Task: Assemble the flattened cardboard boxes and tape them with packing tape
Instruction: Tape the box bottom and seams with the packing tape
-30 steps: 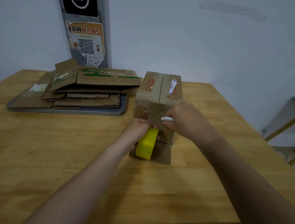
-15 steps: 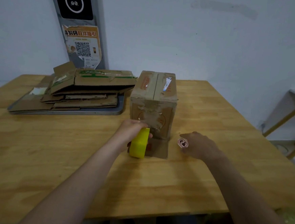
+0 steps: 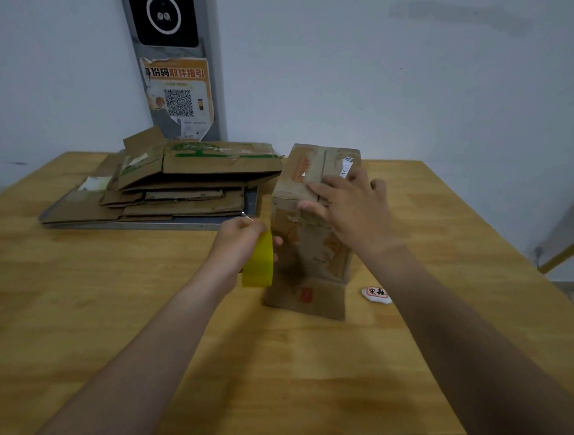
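Faintly — orange print point(image 3: 300, 167) atop box point(image 3: 310, 257)

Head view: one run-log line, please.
left hand: grips yellow tape roll beside box | right hand: flat on box top | small white object: on table, right of box | flattened boxes: stacked back-left

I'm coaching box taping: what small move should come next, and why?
Probably tip the box back with the right hand, which lies flat on its top, so the left hand, gripping the tape roll beside the near face, can reach the flap splayed out at the base.
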`<state>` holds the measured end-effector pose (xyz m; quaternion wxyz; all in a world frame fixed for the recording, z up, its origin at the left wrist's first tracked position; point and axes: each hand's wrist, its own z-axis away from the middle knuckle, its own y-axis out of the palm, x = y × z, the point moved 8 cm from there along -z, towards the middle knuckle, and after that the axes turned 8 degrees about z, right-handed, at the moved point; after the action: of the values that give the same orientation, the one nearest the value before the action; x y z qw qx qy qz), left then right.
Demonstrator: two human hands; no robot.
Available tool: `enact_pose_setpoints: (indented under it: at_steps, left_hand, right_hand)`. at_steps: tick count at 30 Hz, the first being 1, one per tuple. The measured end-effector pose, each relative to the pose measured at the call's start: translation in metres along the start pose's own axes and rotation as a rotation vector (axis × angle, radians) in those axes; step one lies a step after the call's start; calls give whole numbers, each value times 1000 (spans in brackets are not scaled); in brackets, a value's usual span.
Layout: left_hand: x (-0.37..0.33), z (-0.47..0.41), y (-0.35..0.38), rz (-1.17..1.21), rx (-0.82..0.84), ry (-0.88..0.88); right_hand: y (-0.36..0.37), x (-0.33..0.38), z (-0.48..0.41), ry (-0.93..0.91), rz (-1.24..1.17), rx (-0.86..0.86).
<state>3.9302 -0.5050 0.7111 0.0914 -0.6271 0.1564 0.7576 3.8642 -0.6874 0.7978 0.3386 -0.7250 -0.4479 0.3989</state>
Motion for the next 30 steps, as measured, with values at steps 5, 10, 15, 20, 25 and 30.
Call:
enact_pose_setpoints:
  at_steps: [5,10,15,20,25,30]
  left_hand:
    - [-2,-15,-12,136,-96,41]
    - [-1,-26,-8,120,-183,33]
    - [-9,-18,-4,60,-198,83]
    - [-22,-1,-19,-35,-198,143]
    - [-47,28,-28,-11,-131,204]
    - [-82,69,-24,-64,-20,335]
  right_hand:
    - [11,1,0,20,16,-47]
    - [17,1,-1,-12,-52,21]
    - [10,3,1,-25,-136,-4]
    - [5,15,7,-39,-191,12]
    - [-8,16,10,-13,-149,36]
    - [-59,39,32,-68,-788,-228]
